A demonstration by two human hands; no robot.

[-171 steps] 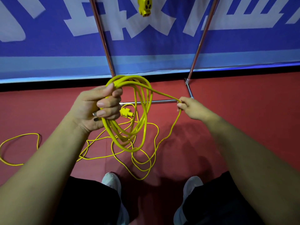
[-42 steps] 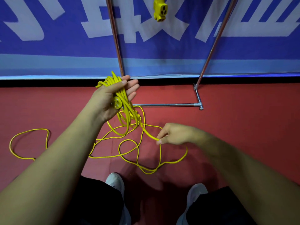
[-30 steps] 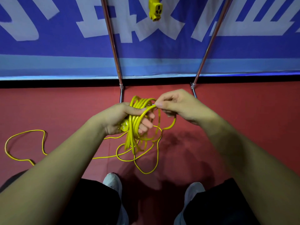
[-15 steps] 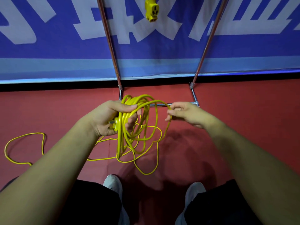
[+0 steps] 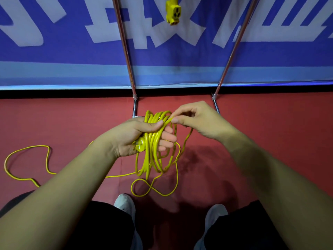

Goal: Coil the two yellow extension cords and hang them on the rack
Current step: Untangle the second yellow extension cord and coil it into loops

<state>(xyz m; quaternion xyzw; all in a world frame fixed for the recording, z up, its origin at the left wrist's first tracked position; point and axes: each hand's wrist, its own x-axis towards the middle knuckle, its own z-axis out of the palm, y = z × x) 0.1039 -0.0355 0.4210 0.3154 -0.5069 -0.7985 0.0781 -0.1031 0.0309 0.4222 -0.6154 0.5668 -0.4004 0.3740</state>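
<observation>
My left hand (image 5: 133, 136) grips a bundle of several loops of the yellow extension cord (image 5: 153, 145), with its plug (image 5: 140, 146) pressed against the palm. My right hand (image 5: 196, 120) pinches a strand of the same cord at the top of the bundle, right by my left thumb. The loose rest of the cord (image 5: 27, 163) trails over the red floor to the left and loops below the bundle. A yellow socket end (image 5: 173, 12) of another cord hangs from above between the rack's two metal poles (image 5: 126, 51).
The rack's right pole (image 5: 232, 49) and its base bars stand on the red floor in front of a blue banner wall (image 5: 54, 51). My two white shoes (image 5: 126, 204) are at the bottom of the view.
My right hand has come back in from the right and laid another strand onto the top of the bundle. The loose cord on the floor has grown shorter.
</observation>
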